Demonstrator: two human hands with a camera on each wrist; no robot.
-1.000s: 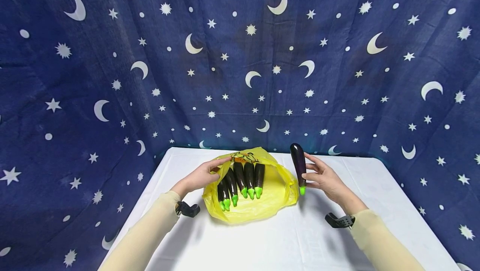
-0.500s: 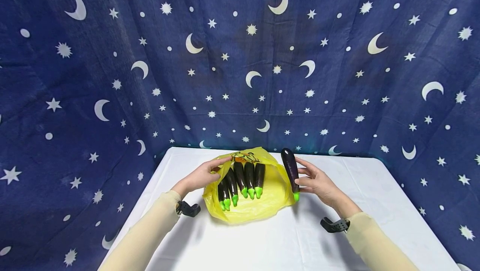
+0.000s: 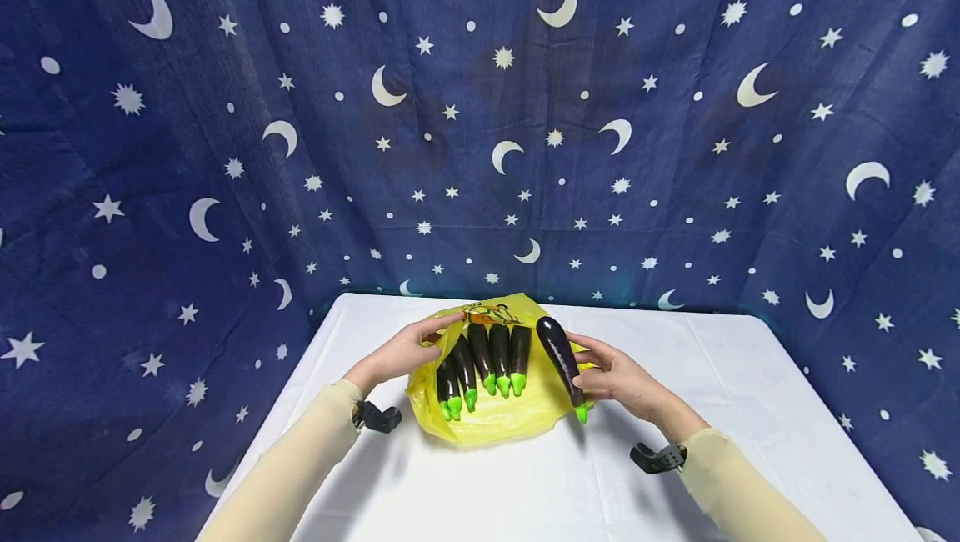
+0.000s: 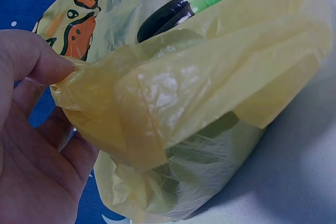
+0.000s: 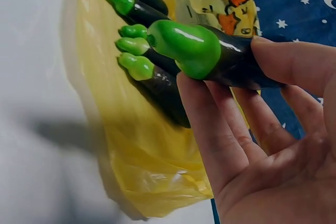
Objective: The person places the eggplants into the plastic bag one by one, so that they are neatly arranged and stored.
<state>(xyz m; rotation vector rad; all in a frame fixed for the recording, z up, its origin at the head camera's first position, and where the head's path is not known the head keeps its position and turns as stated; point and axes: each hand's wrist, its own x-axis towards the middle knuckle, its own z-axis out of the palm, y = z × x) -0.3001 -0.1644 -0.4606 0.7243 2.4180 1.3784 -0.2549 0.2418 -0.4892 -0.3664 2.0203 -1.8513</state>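
Note:
My right hand [image 3: 621, 379] holds a dark purple eggplant [image 3: 558, 356] between thumb and fingers, its green stem end [image 5: 186, 48] pointing toward me. This eggplant overlaps the right side of the open mouth of a yellow plastic bag [image 3: 510, 427]. At the bag's left side, my left hand [image 3: 405, 350] pinches the upper rim between thumb and fingers, as the left wrist view shows by the gathered plastic [image 4: 79, 85]. Inside the bag several eggplants [image 3: 500, 354] lie side by side, green ends toward the opening.
The bag lies on a white-covered table [image 3: 480, 492]. A blue curtain [image 3: 450, 150] with moons and stars hangs behind the table's far edge and along both sides. Each wrist wears a black camera mount, such as the right one [image 3: 657, 459].
My right hand has moved left with the eggplant, from beside the bag to over the right part of its mouth, and the eggplant tilts more. The left hand has stayed at the rim.

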